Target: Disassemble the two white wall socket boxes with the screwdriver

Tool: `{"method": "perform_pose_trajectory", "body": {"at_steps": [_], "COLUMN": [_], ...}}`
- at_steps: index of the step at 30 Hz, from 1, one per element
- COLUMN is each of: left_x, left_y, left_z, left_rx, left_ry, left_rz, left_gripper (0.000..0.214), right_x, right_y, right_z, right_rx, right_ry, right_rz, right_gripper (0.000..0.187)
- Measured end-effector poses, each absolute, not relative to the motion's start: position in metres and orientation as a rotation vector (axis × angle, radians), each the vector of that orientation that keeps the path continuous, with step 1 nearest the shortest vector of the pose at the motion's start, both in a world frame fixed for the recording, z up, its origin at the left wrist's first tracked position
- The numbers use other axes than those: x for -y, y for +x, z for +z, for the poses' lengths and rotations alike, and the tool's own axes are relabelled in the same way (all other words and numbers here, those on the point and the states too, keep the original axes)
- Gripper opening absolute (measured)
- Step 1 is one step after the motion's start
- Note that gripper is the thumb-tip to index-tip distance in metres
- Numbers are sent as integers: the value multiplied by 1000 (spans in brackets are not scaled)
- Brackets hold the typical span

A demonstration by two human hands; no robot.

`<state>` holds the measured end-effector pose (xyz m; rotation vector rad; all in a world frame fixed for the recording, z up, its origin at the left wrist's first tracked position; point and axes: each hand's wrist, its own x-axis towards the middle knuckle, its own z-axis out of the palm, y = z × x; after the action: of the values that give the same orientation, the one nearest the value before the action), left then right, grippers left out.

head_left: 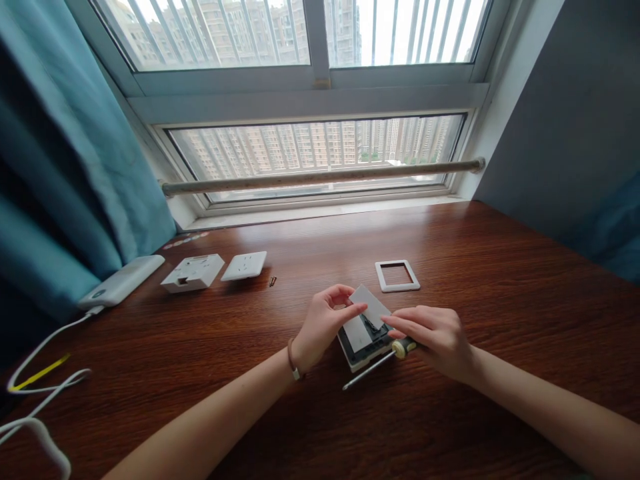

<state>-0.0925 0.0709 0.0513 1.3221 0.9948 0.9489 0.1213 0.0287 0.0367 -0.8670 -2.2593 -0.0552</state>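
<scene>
As my eye runs across one brown desk (500,287) from the left, beside a blue curtain (115,147), it meets one yellow strip (43,372) on a white cord (47,333), plugged into one white power bank (123,283). Next come one white box (194,274), with an opening in its near side whose inside I cannot make out, and one white socket plate (245,265) just beside it. Two screws (273,281) lie close together to the right of the plate.

Then there are two bare hands, near each other but apart. The left hand (320,320), a brown band (291,360) at its wrist, pinches one pale panel (371,303) between thumb and fingers, tilted over one switch (373,350) low on the desk between the hands. Inside the dark bed of that switch lies a second panel (357,333).

The right hand (440,333) keeps one screwdriver (399,349) gripped under its palm, shaft pointing down and left, while its fingertips reach the tilted panel's edge. Beyond the hands sits one square white frame (400,287), brown wood showing through its middle.
</scene>
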Motion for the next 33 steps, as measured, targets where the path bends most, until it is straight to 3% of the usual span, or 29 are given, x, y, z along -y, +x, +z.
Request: {"method": "perform_pose_trajectory", "body": {"at_steps": [10, 14, 18, 20, 33], "left_x": [-71, -67, -62, -62, -76], "left_y": [-93, -100, -110, -114, -119], "left_z": [56, 55, 56, 58, 52], "left_rx": [-1000, -1077, -1066, -1057, -885], "left_ry": [1601, 1957, 2188, 2224, 2045], "left_rz": [849, 859, 520, 425, 549], "left_gripper": [39, 64, 105, 114, 82], "right_x": [-33, -48, -69, -77, -99], "right_y": [121, 134, 154, 161, 193], "right_z": [29, 25, 16, 13, 13], "right_rx": [2238, 2101, 2054, 2020, 2000], "right_ry": [-807, -1018, -1393, -1547, -1752], "right_rz": [-270, -299, -219, -197, -235], "right_gripper": [26, 22, 21, 21, 18]}}
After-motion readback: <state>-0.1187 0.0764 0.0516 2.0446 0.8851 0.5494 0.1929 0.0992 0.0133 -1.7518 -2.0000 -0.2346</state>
